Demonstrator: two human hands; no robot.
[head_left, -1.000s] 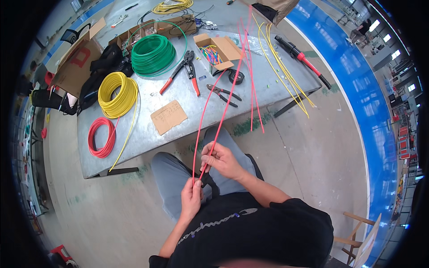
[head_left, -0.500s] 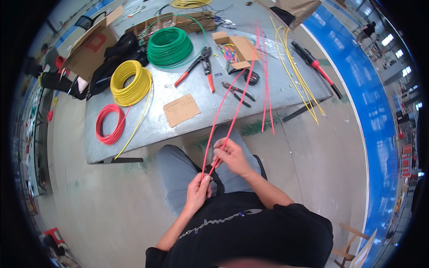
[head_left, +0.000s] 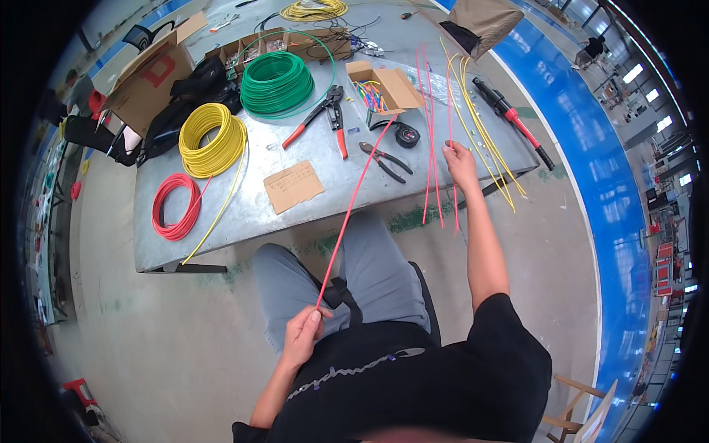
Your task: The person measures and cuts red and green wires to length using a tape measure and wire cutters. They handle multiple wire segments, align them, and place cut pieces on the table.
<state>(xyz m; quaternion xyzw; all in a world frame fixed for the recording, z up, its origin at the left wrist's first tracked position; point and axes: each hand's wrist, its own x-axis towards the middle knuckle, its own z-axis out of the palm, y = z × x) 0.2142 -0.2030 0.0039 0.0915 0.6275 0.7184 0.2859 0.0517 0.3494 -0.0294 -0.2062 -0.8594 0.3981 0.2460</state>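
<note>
Above my lap, my left hand (head_left: 304, 332) is closed on the end of a red wire (head_left: 347, 214). That wire slants up over the table edge toward a small open box. My right hand (head_left: 461, 164) reaches out to the right at the table's front edge, its fingers pinching another red wire (head_left: 450, 103). Just left of it, a few loose red wires (head_left: 430, 159) lie with their ends hanging past the edge. Several yellow wires (head_left: 484, 122) lie to its right.
The metal table (head_left: 244, 214) holds a green wire coil (head_left: 277, 85), yellow coil (head_left: 193, 159), red coil (head_left: 193, 214), cardboard piece (head_left: 294, 187), red-handled crimper (head_left: 336, 111), pliers (head_left: 380, 156), black tape roll (head_left: 406, 135), box of coloured pieces (head_left: 399, 88) and long red-and-black tool (head_left: 509, 114).
My right hand has moved from beside my left hand out to the right and forward, taking one red wire along. My left hand keeps the other wire and has shifted slightly left and down.
</note>
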